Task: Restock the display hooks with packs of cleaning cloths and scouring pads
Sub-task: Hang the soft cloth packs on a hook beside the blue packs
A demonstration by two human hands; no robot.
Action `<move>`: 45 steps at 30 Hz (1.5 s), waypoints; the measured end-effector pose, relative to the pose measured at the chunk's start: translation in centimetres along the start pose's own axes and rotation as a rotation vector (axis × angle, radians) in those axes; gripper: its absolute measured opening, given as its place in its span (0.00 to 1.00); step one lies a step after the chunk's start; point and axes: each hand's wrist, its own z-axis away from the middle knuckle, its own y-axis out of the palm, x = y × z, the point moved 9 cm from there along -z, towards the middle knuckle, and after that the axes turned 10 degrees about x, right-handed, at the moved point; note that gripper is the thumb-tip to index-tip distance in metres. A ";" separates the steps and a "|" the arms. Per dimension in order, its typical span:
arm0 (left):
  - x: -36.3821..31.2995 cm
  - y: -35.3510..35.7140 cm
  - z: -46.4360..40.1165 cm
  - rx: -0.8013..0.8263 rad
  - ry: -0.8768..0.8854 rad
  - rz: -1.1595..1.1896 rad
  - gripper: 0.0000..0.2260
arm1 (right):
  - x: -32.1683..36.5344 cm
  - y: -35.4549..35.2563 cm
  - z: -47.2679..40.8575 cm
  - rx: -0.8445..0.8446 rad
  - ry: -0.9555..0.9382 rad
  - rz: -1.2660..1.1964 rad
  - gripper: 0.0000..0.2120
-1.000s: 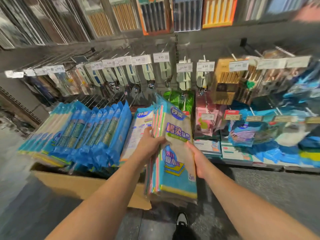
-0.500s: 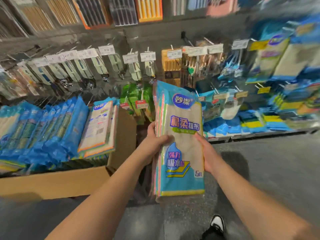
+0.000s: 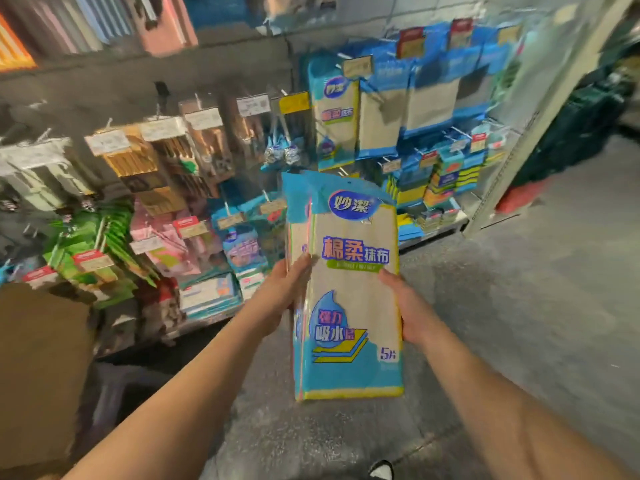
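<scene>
Facing stocked hooks (image 3: 349,69), left hand (image 3: 282,289) and right hand (image 3: 410,310) grip cloth packs (image 3: 349,292) between them.

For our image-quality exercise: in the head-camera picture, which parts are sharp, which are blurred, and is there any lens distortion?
Head view: the stack of cloth packs, gripped by the left hand and right hand, is sharp enough to read; the hanging goods and matching packs are smeared; the wide-angle lens bows the shelf post.

The front pack (image 3: 353,289) you hold reads 妙潔, 棉柔抹布, 强力吸水层 and 5片. The hanging pack (image 3: 336,119) seems to carry the same brand, though blurred.
</scene>
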 end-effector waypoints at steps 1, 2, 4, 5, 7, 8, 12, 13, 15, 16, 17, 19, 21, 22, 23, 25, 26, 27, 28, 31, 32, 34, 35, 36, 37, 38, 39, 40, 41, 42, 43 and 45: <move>-0.2 1.6 -1.5 0.008 -0.029 0.039 0.26 | 1.1 -2.1 0.5 -0.020 -0.014 -0.006 0.11; -0.9 3.2 -2.6 0.025 -0.038 0.062 0.25 | 2.2 -3.9 0.9 -0.037 -0.034 -0.012 0.10; -2.1 5.7 -4.9 0.068 -0.026 0.098 0.24 | 4.2 -7.1 1.5 -0.073 -0.083 -0.015 0.10; -2.7 6.9 -5.9 0.090 -0.024 0.107 0.28 | 5.2 -8.7 1.6 -0.097 -0.100 -0.013 0.10; -4.2 9.0 -8.0 0.145 0.017 0.109 0.35 | 7.0 -11.3 1.5 -0.138 -0.127 -0.022 0.09; -5.2 9.9 -8.8 0.162 0.037 0.099 0.37 | 7.6 -12.4 1.3 -0.147 -0.134 -0.030 0.09; -8.1 11.5 -13.1 0.183 0.067 0.076 0.41 | 9.7 -15.4 -0.7 -0.147 -0.135 -0.064 0.11; -8.4 11.7 -14.3 0.181 0.068 0.118 0.37 | 10.2 -15.9 -1.5 -0.142 -0.131 -0.065 0.12; -9.0 12.0 -16.7 0.188 0.070 0.203 0.28 | 11.3 -16.8 -3.2 -0.120 -0.128 -0.062 0.14; -9.2 12.1 -18.0 0.190 0.069 0.218 0.27 | 11.9 -17.3 -4.2 -0.108 -0.127 -0.054 0.14; -9.5 12.2 -19.3 0.199 0.069 0.225 0.29 | 12.7 -17.8 -5.2 -0.100 -0.125 -0.043 0.13; -10.0 12.0 -22.5 0.200 0.077 0.233 0.31 | 14.4 -18.9 -7.5 -0.075 -0.121 -0.009 0.13; -10.5 11.3 -26.0 0.180 0.075 0.261 0.30 | 16.4 -20.0 -10.2 -0.037 -0.101 0.064 0.15; -11.0 11.0 -27.7 0.172 0.072 0.273 0.30 | 17.6 -20.5 -11.8 -0.019 -0.095 0.105 0.17; -11.5 10.7 -29.4 0.165 0.075 0.274 0.29 | 19.0 -20.9 -13.4 -0.014 -0.087 0.127 0.18; -12.8 10.3 -32.7 0.150 0.089 0.261 0.24 | 22.2 -21.6 -16.5 -0.026 -0.103 0.101 0.18; -13.4 10.0 -34.2 0.133 0.097 0.260 0.20 | 24.0 -22.2 -18.1 -0.044 -0.133 0.058 0.18; -14.0 9.8 -35.4 0.120 0.103 0.256 0.17 | 26.0 -22.4 -19.4 -0.076 -0.176 0.016 0.16; -14.4 9.6 -36.6 0.109 0.103 0.252 0.16 | 28.1 -23.0 -20.8 -0.120 -0.227 -0.016 0.14; -15.6 9.1 -39.0 0.118 0.100 0.246 0.27 | 33.2 -23.8 -24.0 -0.182 -0.307 -0.026 0.13; -15.8 8.9 -39.6 0.125 0.104 0.234 0.30 | 34.2 -23.9 -24.9 -0.179 -0.305 -0.017 0.09; -16.2 8.5 -40.9 0.117 0.110 0.209 0.32 | 35.8 -24.1 -26.7 -0.159 -0.290 -0.044 0.04; -16.4 8.5 -41.0 0.122 0.119 0.198 0.31 | 36.1 -24.2 -27.1 -0.163 -0.283 -0.074 0.03; -16.5 8.3 -41.5 0.115 0.122 0.191 0.30 | 36.4 -24.3 -27.9 -0.155 -0.273 -0.103 0.02; -16.7 8.3 -41.8 0.102 0.125 0.189 0.30 | 36.9 -24.3 -28.6 -0.144 -0.262 -0.117 0.02; -16.9 8.3 -42.2 0.092 0.126 0.188 0.30 | 37.2 -24.4 -29.5 -0.134 -0.248 -0.122 0.05; -17.2 8.3 -42.4 0.086 0.129 0.185 0.29 | 37.5 -24.4 -30.2 -0.129 -0.230 -0.122 0.07; -17.5 8.4 -42.5 0.079 0.131 0.176 0.28 | 37.8 -24.4 -30.9 -0.110 -0.221 -0.122 0.08; -17.7 8.4 -42.6 0.070 0.134 0.163 0.27 | 38.1 -24.4 -31.5 -0.088 -0.217 -0.119 0.07; -17.9 8.5 -42.7 0.060 0.137 0.137 0.26 | 38.4 -24.5 -32.2 -0.063 -0.215 -0.107 0.06; -18.1 8.5 -42.7 0.047 0.141 0.105 0.26 | 38.8 -24.5 -32.7 -0.039 -0.206 -0.092 0.07; -18.2 8.3 -42.7 0.025 0.152 0.050 0.27 | 39.6 -24.9 -33.8 -0.020 -0.196 -0.055 0.12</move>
